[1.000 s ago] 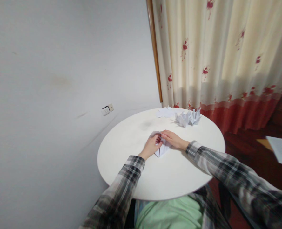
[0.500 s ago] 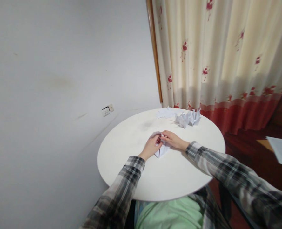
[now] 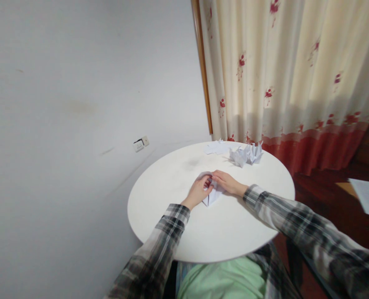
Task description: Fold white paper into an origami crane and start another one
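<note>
A partly folded sheet of white paper point(image 3: 211, 198) rests on the round white table point(image 3: 159, 216), with a pointed corner toward me. My left hand point(image 3: 199, 190) is curled around the paper's left side, thumb and fingers closed on it. From the right, my right hand point(image 3: 226, 182) bends over the paper's far edge, its fingertips close to those of the left and pinching the sheet. The fingers cover much of the paper, so its inner folds are hidden.
Several folded white paper cranes point(image 3: 246, 155) stand near the table's far right edge. Beside them, flatter white paper point(image 3: 217, 147) lies at the back. A grey-white wall point(image 3: 78, 174) borders the left; a flowered curtain point(image 3: 265, 74) hangs behind.
My right hand's fingers have shifted very slightly at the paper's far edge. The left hand and the paper stay in nearly the same place.
</note>
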### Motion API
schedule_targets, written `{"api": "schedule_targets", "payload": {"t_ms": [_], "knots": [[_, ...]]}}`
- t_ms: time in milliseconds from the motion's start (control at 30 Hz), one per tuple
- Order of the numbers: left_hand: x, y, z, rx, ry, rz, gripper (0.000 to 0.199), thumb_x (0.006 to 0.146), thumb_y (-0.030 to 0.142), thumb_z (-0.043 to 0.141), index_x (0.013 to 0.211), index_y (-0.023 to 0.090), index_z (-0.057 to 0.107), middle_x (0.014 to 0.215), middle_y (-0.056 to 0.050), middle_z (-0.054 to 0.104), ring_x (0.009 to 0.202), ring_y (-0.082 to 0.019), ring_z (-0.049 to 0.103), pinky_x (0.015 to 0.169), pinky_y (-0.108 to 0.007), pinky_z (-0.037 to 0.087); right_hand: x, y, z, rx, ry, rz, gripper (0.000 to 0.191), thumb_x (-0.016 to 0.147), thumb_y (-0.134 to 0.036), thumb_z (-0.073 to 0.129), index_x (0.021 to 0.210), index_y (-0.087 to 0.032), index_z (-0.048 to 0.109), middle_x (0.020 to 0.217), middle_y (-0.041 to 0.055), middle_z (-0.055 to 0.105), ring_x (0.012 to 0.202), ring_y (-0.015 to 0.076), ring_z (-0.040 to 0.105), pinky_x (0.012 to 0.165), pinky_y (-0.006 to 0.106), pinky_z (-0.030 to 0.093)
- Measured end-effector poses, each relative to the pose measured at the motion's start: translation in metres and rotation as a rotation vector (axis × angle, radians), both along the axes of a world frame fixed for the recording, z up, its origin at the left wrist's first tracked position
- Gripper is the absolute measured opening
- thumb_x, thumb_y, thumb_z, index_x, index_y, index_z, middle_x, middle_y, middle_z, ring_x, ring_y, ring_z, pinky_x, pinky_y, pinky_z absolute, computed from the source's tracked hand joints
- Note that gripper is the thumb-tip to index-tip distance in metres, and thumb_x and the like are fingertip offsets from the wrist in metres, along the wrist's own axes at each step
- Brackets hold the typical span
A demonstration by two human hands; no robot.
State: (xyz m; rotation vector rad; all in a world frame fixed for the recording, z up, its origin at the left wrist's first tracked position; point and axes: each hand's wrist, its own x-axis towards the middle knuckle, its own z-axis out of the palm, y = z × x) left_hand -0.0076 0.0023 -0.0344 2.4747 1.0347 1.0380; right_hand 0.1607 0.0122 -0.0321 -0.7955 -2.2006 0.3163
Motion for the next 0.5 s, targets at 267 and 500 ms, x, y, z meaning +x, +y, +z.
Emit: {"api": "schedule_targets", "payload": {"t_ms": [267, 500], "knots": [[-0.0001, 0.0009, -0.0007, 0.021, 0.032, 0.009, 0.027, 0.071, 0.018, 0.050, 0.097, 0.014, 0.052, 0.076, -0.003, 0.059, 0.064, -0.013, 0.054, 0.062, -0.025, 0.047, -0.0002, -0.0016, 0.0020, -0.004, -0.019, -0.007, 0.039, 0.087, -0.041, 0.025, 0.091, -0.016, 0.054, 0.084, 0.0053, 0.054, 0.078, 0.0145, 0.048, 0.075, 0.028, 0.037], [-0.0012, 0.0031, -0.0030, 0.036, 0.055, 0.024, 0.024, 0.071, 0.018, 0.049, 0.094, 0.013, 0.053, 0.078, -0.004, 0.060, 0.066, -0.013, 0.055, 0.065, -0.026, 0.046, -0.0003, -0.0004, 0.0007, -0.022, -0.024, -0.010, 0.035, 0.086, -0.041, 0.030, 0.091, -0.016, 0.054, 0.083, 0.0047, 0.054, 0.078, 0.0143, 0.048, 0.074, 0.027, 0.037]]}}
